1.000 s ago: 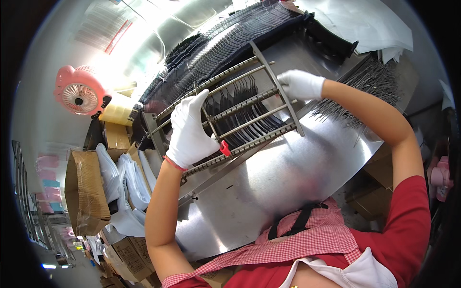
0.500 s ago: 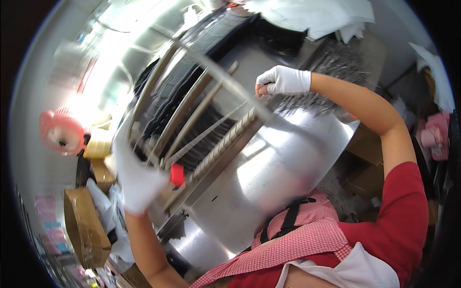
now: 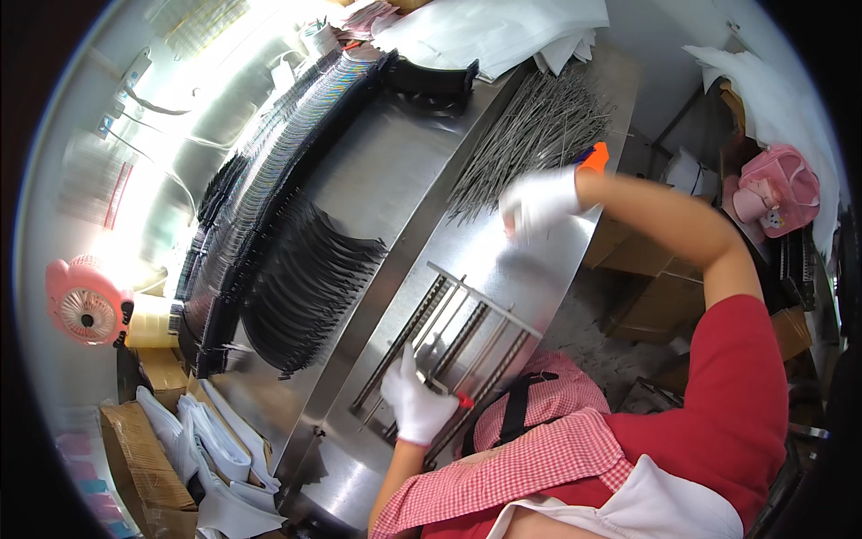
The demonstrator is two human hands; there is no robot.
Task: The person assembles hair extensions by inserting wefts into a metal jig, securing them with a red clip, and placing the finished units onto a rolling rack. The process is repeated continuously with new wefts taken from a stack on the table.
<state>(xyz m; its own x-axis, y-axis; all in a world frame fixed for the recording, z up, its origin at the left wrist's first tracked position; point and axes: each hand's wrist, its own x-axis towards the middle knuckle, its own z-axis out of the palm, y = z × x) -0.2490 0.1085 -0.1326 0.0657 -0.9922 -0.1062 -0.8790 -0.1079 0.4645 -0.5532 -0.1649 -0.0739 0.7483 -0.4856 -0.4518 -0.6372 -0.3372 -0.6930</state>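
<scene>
The right arm (image 3: 660, 205) bends sharply, right hand (image 3: 539, 203) blurred; the left hand (image 3: 418, 404) grips farther back.

The rack (image 3: 464, 337) is an open, ladder-like frame of grey-brown metal: parallel bars, some toothed, with plain rods between them and a flat crosspiece at the far right end. It slants from near left to far right above the near part of the bench (image 3: 575, 256); whether it rests there is unclear. The gloved left hand (image 3: 417, 404) grips its near end, beside a red piece (image 3: 464, 401). Farther right, thin silvery rods (image 3: 534, 130) lie heaped on the bench, roughly parallel, their ends splayed.
</scene>
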